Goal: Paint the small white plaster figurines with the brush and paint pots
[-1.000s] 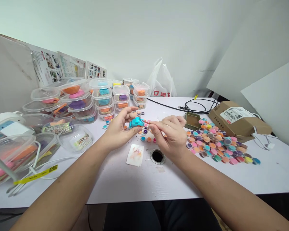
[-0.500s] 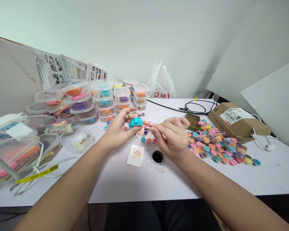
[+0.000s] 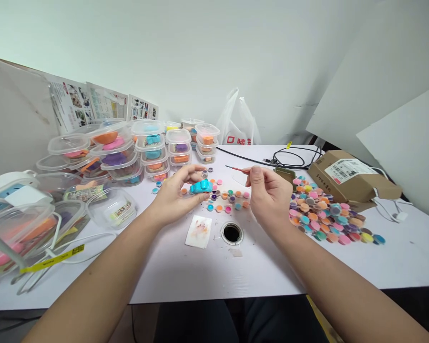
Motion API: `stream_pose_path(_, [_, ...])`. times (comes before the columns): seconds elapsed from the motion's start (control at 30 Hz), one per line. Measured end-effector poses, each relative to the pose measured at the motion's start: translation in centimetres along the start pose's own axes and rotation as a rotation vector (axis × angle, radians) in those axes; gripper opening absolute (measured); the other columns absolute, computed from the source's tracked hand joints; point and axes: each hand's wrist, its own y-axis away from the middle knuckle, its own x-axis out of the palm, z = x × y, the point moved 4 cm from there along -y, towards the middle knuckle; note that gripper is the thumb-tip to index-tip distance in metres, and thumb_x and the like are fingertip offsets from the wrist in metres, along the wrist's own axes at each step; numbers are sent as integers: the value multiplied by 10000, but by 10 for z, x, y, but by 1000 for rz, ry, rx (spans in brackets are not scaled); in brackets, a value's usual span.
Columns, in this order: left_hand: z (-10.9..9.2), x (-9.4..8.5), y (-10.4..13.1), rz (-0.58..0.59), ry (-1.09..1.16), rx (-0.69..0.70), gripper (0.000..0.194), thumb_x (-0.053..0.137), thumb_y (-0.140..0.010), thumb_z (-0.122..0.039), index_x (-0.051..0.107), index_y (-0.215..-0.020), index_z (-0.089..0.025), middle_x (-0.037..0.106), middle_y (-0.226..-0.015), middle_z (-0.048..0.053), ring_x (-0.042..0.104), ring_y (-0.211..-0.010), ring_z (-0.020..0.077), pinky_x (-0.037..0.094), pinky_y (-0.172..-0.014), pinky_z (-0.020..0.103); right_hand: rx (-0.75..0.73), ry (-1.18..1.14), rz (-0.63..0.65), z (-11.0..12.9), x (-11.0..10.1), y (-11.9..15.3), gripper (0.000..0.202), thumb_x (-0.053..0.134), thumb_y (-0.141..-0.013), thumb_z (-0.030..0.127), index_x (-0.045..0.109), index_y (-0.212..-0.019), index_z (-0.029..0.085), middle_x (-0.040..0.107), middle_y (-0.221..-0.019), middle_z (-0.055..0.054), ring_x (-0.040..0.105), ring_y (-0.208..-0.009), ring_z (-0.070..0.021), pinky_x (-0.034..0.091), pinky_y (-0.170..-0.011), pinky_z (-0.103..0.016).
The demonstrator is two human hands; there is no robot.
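Place: a small craft workspace; whether in a home, office or workshop is unclear.
Desk: white, with a round cable hole, set against a pale wall.
Craft supplies: a heap of small paint pots, a fine brush, a stained paper, stacked clear tubs.
Office touches: printed sheets, power strip, labelled cardboard box.

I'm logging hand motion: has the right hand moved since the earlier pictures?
Yes. Judged against the round hole, the right hand has shifted rightward, carrying the red brush away from the blue toy.
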Motion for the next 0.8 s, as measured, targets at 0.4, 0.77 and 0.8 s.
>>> stream_pose_path(0.4, [-8,24,5,275,-5,-32,628,773,-785,-280,513,-1355,-226,642,-922,-5,660,-886,166,549,-914,374,-34,22,84,1,-1,1,353,520,-1025,444,794,-1007,222,694,-730,-14,678,-735,-173,517,-760,-358])
stream_pose_path(0.77, [-8,35,8,287,63,-66,675,794,-782,-322,479,-1374,-239,693,-961,10,707,-975,200,540,-1010,423,3,-19,84,4,0,1,372,515,-1015,451,796,-960,214,675,-686,-3,644,-690,-156,492,-757,-338])
stream_pose_path(0.8, [-8,38,9,294,-18,-18,653,777,-799,-319,483,-1378,-246,708,-989,15,706,-1015,208,522,-1040,428,1,-13,86,4,-1,1,375,514,-1014,452,797,-955,213,677,-689,-4,641,-688,-155,491,-757,-337])
